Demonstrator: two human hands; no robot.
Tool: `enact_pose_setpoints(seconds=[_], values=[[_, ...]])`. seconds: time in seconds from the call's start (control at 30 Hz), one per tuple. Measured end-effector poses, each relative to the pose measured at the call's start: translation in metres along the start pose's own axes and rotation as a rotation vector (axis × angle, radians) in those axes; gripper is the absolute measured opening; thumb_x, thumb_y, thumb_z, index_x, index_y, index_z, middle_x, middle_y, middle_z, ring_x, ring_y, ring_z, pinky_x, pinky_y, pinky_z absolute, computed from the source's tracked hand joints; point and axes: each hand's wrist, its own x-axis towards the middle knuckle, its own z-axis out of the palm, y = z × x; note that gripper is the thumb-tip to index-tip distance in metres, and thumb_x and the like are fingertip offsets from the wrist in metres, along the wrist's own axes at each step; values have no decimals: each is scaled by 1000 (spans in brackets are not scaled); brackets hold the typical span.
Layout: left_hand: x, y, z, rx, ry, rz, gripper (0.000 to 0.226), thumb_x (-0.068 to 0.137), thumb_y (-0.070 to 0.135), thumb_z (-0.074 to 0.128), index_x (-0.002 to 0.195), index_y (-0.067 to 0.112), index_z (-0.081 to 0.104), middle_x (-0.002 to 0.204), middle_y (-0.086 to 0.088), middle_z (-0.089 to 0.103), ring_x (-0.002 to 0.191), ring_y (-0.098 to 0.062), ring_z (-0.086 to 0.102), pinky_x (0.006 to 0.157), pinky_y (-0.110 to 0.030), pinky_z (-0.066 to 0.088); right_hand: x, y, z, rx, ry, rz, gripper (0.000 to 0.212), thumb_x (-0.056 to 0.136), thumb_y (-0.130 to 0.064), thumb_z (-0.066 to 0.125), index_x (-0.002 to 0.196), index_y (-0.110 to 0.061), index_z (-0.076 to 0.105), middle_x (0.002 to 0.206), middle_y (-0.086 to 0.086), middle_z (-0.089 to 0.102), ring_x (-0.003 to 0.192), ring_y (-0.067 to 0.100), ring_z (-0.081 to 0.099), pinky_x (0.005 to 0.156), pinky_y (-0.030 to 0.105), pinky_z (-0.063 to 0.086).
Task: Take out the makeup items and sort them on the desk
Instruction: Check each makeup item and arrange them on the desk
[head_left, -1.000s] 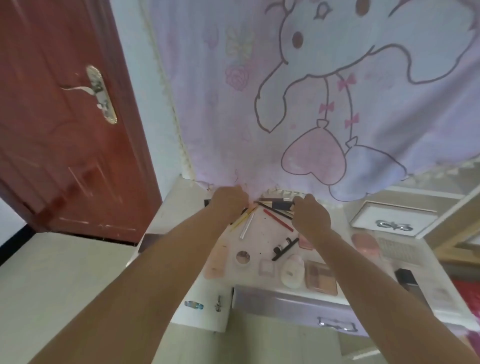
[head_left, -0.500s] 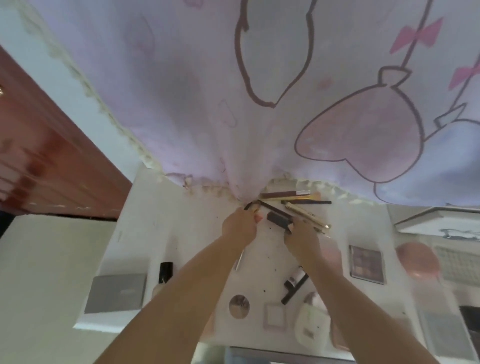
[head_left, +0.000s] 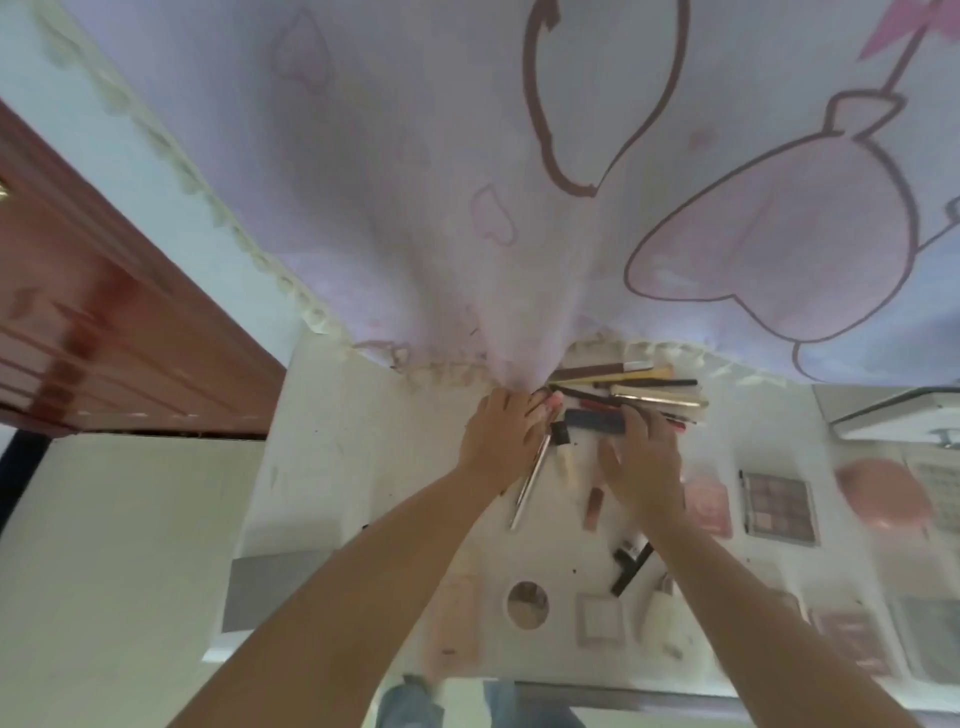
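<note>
Desk (head_left: 363, 467), frame centre: two hands (head_left: 501, 441) (head_left: 641, 457); one eyeshadow palette (head_left: 779, 506); one round compact (head_left: 527, 605); one square compact (head_left: 600, 618); one silver pencil (head_left: 530, 483); pencil cluster (head_left: 639, 387), upper centre, uncountable.

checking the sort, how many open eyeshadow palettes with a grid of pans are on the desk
1 clearly: the palette right of the right hand. Blurred flat cases near the desk's front right edge may be others; I cannot tell.
</note>
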Motion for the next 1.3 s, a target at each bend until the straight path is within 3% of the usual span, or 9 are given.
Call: enact_pose_setpoints(seconds=[0.17,0.27,0.33,0.5,0.6,0.7,0.93,1.1,1.3], values=[[-42,-53,-34,115,-23,64,41,95,24,43,132,7,40,133,-12,42,123,-26,39,100,-34,36,-27,-17,1,-116,-83,-90,46,74,-21,38,96,10,63,96,33,62,89,49,61,75,54,51],[-81,-97,-55,155,-25,43,42,94,24,45,133,7,40,133,-13,42,124,-26,39,101,-31,33,-55,-48,7,-163,-115,-196,27,72,-9,51,87,10,64,90,32,63,83,48,63,70,53,53],[-109,-128,-68,206,-81,15,46,94,28,46,135,9,38,136,-12,40,126,-26,37,103,-31,31,-74,-76,16,-119,-102,-315,21,70,-4,59,86,8,65,87,28,65,81,45,64,73,45,56],[-184,-196,-84,416,-231,10,80,80,54,52,141,8,29,146,-10,28,136,-25,27,108,-34,29,-125,-154,43,-99,-190,-738,33,66,-26,42,73,-7,68,67,7,67,64,26,67,60,29,55],[-212,-220,-76,472,-347,-66,88,82,42,61,145,5,11,152,-11,12,140,-26,17,112,-36,25,-154,-190,68,-275,-369,-806,33,68,-30,63,93,-9,67,98,11,66,101,29,62,90,35,48],[-218,-228,-70,340,-258,-108,79,83,28,64,142,4,18,147,-11,21,134,-27,25,108,-36,32,-173,-209,88,-416,-567,-711,55,86,-37,54,132,-12,39,149,6,24,141,21,14,114,37,14],[-224,-234,-71,96,-167,-181,68,72,21,72,128,3,38,131,-11,40,121,-24,39,100,-29,37,-176,-241,86,-404,-618,-627,52,94,-33,43,139,-12,28,155,-3,7,144,14,6,107,33,27],[-222,-243,-108,-134,-211,-178,60,68,10,76,121,-2,49,109,-6,49,106,-23,50,91,-31,42,-159,-255,84,-183,-758,-525,51,79,-38,65,118,-15,44,123,2,49,117,22,42,85,26,34],[-212,-242,-166,-935,-151,-311,32,88,4,57,119,-3,52,108,-10,59,98,-19,56,89,-22,45,-135,-285,39,110,-627,-473,44,85,-51,48,117,-23,58,78,-10,53,87,13,45,65,17,32]])
